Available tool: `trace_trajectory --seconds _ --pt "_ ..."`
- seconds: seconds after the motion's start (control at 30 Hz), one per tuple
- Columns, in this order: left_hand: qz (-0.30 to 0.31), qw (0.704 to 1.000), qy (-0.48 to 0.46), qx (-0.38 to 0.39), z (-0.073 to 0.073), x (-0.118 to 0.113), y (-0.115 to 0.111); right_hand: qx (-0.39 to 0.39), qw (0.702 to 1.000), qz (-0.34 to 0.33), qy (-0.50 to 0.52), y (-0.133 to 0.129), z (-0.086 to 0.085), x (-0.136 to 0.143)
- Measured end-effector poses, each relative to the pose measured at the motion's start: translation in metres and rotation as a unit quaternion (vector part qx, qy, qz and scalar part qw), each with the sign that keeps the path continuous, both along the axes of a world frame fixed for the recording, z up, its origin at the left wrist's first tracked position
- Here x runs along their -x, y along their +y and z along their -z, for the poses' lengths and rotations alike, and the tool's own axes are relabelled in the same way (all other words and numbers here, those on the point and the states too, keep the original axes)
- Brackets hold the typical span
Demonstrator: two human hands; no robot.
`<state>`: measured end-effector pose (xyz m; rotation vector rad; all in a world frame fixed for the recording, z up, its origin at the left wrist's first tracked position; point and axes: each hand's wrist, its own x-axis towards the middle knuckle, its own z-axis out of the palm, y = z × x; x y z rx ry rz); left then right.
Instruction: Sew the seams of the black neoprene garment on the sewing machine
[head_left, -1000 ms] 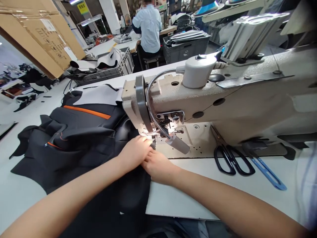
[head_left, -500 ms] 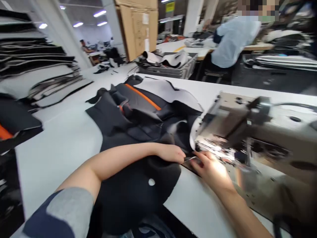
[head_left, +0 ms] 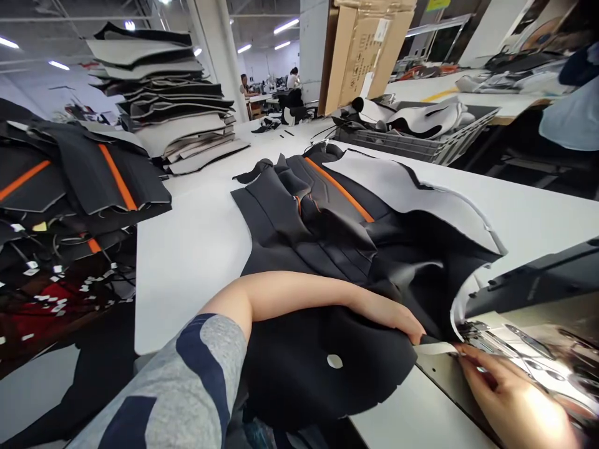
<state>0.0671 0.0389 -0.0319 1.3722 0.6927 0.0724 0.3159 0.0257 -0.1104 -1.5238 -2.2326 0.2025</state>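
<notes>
A large black cover piece [head_left: 322, 330], seemingly leatherette with an orange stripe and pale backing, is spread over the white table. My left hand [head_left: 409, 321] is closed on its edge, fingers partly hidden behind the wrist. Between my hands runs a narrow pale strip [head_left: 437, 348] along that edge. Its other end is pinched between the thumb and fingertips of my right hand [head_left: 512, 390], close beside the lit needle area of the sewing machine [head_left: 528, 349]. The cover's white edge curls up against the machine.
Stacked padded panels [head_left: 182, 106] stand at the back left. More orange-striped covers [head_left: 107, 174] hang at the left table edge. Behind the table are a grey crate [head_left: 440, 149] of pieces and a cardboard box [head_left: 358, 56]. A seated co-worker's sleeve [head_left: 571, 118] shows at right.
The view has swung left, so the cover, hands and machine appear further right. My hands are slightly further apart, and more of the pale strip shows between them.
</notes>
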Motion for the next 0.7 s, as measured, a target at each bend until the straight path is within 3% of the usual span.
trace_trajectory --seconds 0.2,0.43,0.7 --pt "0.001 1.000 -0.013 -0.013 0.006 -0.001 0.002 0.052 0.998 0.024 0.018 -0.002 -0.004 0.003" --pt "-0.074 0.995 0.034 0.050 0.014 -0.003 0.002 0.060 0.996 -0.010 0.062 -0.001 0.001 0.002" --pt "-0.108 0.993 0.033 0.044 0.012 0.001 0.000 0.035 0.994 -0.019 0.100 -0.012 -0.030 0.020"
